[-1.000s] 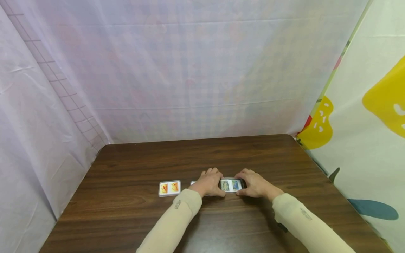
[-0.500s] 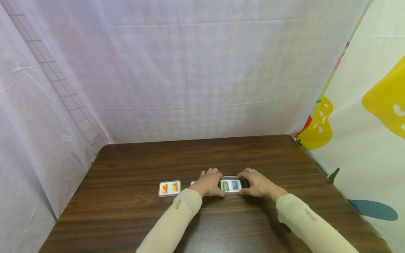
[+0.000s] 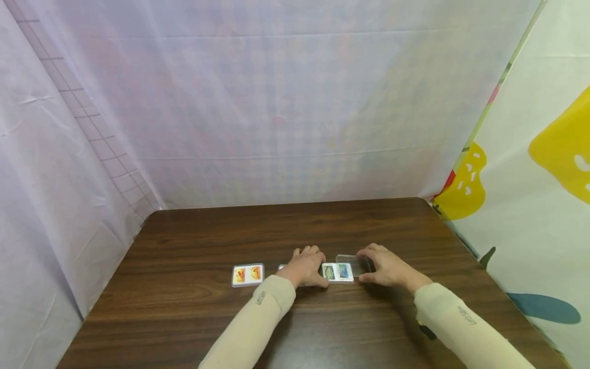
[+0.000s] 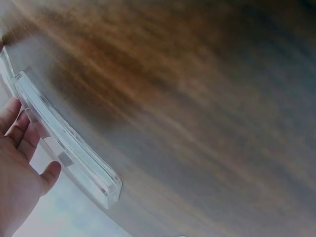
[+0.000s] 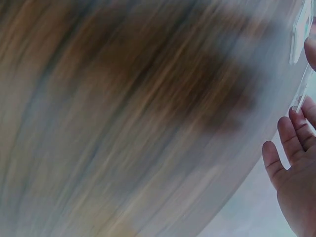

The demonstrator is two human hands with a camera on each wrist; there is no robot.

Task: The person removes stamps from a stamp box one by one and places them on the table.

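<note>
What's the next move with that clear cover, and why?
Probably set the clear cover aside on the table: the right hand holds it partly past the right end of the blue-green card, while the left hand seems to steady the card's left end.

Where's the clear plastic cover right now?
In the head view, the clear plastic cover is in the right hand's grip, to the right of and partly beyond the green-and-blue picture card.
</note>
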